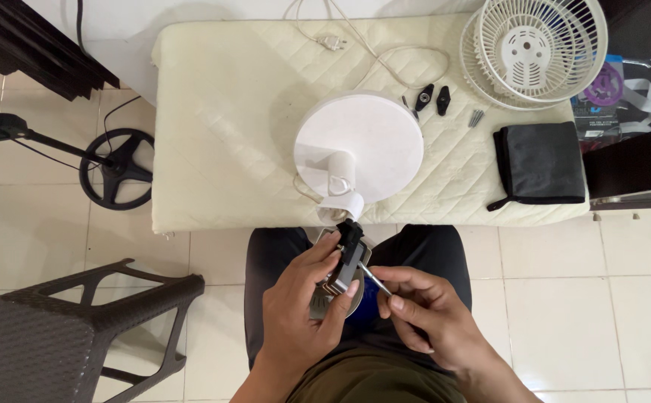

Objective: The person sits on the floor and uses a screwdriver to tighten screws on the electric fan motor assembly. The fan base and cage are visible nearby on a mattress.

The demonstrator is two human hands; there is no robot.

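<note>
Left hand point(303, 298) grips the fan motor point(346, 263) just below the white fan base point(366, 142); right hand point(422, 310) pinches a screwdriver point(372, 278) against the motor. Both sit near the base.

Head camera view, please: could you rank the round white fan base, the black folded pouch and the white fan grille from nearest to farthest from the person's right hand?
From the right hand:
1. Round white fan base, just ahead on the mat, slightly left.
2. Black folded pouch, ahead to the right on the mat.
3. White fan grille, at the mat's far right corner.
</note>
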